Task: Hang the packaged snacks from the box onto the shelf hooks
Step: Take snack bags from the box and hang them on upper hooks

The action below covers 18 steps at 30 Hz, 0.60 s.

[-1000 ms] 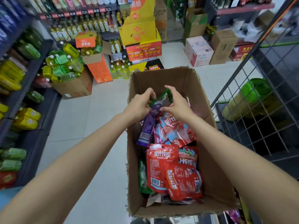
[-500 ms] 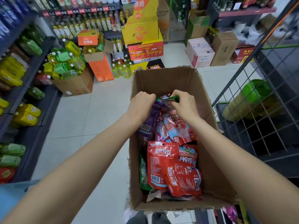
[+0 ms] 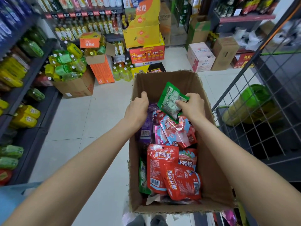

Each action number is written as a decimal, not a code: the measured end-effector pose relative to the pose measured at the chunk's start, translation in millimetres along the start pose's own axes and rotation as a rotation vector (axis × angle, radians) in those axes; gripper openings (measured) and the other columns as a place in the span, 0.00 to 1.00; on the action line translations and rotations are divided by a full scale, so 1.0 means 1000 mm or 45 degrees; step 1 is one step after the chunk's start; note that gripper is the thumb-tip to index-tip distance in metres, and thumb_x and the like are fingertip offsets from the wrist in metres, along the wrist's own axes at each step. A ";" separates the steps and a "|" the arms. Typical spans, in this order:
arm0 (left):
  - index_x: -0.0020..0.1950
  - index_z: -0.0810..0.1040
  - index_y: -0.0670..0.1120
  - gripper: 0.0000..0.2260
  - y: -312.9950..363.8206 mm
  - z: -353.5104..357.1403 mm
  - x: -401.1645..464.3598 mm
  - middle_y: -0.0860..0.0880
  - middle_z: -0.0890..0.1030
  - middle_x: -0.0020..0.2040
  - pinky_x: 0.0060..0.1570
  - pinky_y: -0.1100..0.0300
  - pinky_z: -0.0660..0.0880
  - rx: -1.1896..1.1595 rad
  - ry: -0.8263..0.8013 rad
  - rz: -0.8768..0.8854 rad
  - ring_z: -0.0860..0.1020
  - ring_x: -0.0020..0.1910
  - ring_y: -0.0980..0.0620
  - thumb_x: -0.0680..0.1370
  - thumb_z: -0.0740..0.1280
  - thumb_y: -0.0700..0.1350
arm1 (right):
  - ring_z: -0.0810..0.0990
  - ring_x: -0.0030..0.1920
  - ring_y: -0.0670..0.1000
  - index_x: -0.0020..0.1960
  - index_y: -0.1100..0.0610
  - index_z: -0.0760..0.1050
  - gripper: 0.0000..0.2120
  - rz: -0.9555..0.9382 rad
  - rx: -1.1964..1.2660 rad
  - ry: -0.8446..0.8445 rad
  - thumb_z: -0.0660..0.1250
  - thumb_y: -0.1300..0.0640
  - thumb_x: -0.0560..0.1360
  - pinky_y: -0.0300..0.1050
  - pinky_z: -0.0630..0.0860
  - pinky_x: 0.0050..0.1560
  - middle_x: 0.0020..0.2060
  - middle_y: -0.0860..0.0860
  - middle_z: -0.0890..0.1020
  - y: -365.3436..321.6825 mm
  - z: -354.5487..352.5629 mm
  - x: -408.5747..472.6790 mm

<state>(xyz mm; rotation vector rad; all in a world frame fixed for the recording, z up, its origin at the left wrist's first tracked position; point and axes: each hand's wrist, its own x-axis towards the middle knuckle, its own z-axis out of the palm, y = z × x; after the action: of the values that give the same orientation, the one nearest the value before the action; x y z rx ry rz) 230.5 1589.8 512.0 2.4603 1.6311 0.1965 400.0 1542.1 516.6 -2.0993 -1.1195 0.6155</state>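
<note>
An open cardboard box stands in front of me, filled with several snack packets. My right hand pinches a green packet and holds it lifted above the pile, at the far end of the box. By the box's left wall, my left hand has its fingers curled over the top of a purple packet. Red packets lie at the near end. Pink-and-blue packets sit in the middle. No shelf hooks are plainly visible.
A dark wire-grid rack rises at the right, with a green and yellow container behind it. Drink shelves line the left. Cartons and bottle boxes stand on the tiled floor beyond the box.
My right hand has pulled the green packet up out of the pile and turned its printed back toward me. The left hand stayed low on the purple packet.
</note>
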 end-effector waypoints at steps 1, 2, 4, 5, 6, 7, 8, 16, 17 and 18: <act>0.61 0.68 0.37 0.11 0.000 0.000 -0.001 0.35 0.77 0.51 0.39 0.48 0.67 0.008 -0.016 0.009 0.76 0.50 0.32 0.78 0.59 0.36 | 0.72 0.40 0.58 0.31 0.57 0.67 0.14 0.024 0.012 0.006 0.70 0.57 0.70 0.46 0.60 0.35 0.33 0.58 0.74 0.000 -0.002 -0.001; 0.56 0.70 0.38 0.07 0.001 -0.001 -0.001 0.35 0.77 0.51 0.40 0.48 0.69 0.024 -0.030 0.012 0.76 0.51 0.33 0.79 0.59 0.38 | 0.69 0.37 0.57 0.29 0.56 0.62 0.18 0.043 0.016 -0.002 0.70 0.58 0.69 0.48 0.58 0.33 0.31 0.57 0.70 0.000 -0.002 -0.002; 0.55 0.69 0.38 0.06 0.005 0.000 -0.001 0.36 0.77 0.54 0.43 0.47 0.71 0.091 -0.073 -0.001 0.76 0.53 0.34 0.80 0.59 0.39 | 0.66 0.36 0.54 0.29 0.55 0.57 0.21 0.061 -0.025 -0.076 0.70 0.59 0.68 0.49 0.56 0.31 0.30 0.54 0.66 0.001 0.000 -0.005; 0.57 0.68 0.37 0.08 0.008 0.001 -0.002 0.37 0.77 0.55 0.44 0.47 0.71 0.144 -0.084 -0.007 0.76 0.54 0.34 0.79 0.59 0.36 | 0.66 0.37 0.54 0.30 0.55 0.58 0.20 0.065 -0.073 -0.130 0.70 0.60 0.68 0.49 0.56 0.31 0.31 0.53 0.66 0.003 0.002 -0.007; 0.60 0.66 0.37 0.11 0.011 0.003 -0.003 0.37 0.77 0.55 0.43 0.47 0.70 0.195 -0.091 -0.006 0.77 0.54 0.34 0.79 0.58 0.34 | 0.67 0.39 0.54 0.32 0.55 0.60 0.18 0.065 -0.125 -0.188 0.69 0.60 0.69 0.49 0.57 0.32 0.33 0.53 0.68 0.005 0.004 -0.009; 0.64 0.63 0.37 0.15 0.014 0.005 -0.005 0.37 0.77 0.55 0.41 0.48 0.69 0.232 -0.096 0.005 0.77 0.53 0.34 0.78 0.58 0.32 | 0.69 0.41 0.55 0.37 0.56 0.63 0.14 0.072 -0.161 -0.243 0.69 0.61 0.69 0.47 0.59 0.33 0.37 0.53 0.70 0.007 0.006 -0.010; 0.67 0.60 0.38 0.19 0.017 0.009 -0.007 0.38 0.77 0.54 0.39 0.49 0.67 0.258 -0.109 0.025 0.78 0.52 0.35 0.77 0.58 0.31 | 0.71 0.44 0.55 0.43 0.57 0.65 0.11 0.080 -0.182 -0.302 0.69 0.62 0.69 0.46 0.63 0.37 0.41 0.53 0.71 0.009 0.008 -0.013; 0.67 0.61 0.41 0.22 0.016 0.028 -0.029 0.40 0.69 0.58 0.38 0.54 0.69 0.134 -0.241 0.008 0.79 0.52 0.39 0.76 0.65 0.35 | 0.76 0.59 0.58 0.72 0.56 0.63 0.32 0.108 -0.361 -0.690 0.70 0.62 0.70 0.48 0.74 0.55 0.62 0.57 0.76 0.022 0.033 -0.027; 0.65 0.63 0.40 0.19 0.015 0.026 -0.028 0.40 0.70 0.59 0.40 0.53 0.71 0.109 -0.275 -0.014 0.78 0.54 0.38 0.77 0.65 0.36 | 0.77 0.58 0.57 0.67 0.55 0.69 0.26 0.102 -0.372 -0.674 0.69 0.60 0.71 0.48 0.74 0.54 0.59 0.57 0.78 0.021 0.035 -0.029; 0.64 0.65 0.38 0.17 0.014 0.025 -0.027 0.38 0.72 0.59 0.44 0.51 0.72 0.079 -0.304 -0.027 0.77 0.56 0.37 0.77 0.65 0.37 | 0.79 0.55 0.57 0.59 0.55 0.74 0.16 0.107 -0.371 -0.652 0.68 0.58 0.72 0.48 0.75 0.52 0.54 0.56 0.80 0.021 0.037 -0.030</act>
<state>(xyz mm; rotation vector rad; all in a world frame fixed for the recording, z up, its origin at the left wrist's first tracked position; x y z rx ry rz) 237.7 1558.1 490.7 2.4004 1.5816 -0.1485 370.7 1520.9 479.1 -2.3106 -1.4762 1.1342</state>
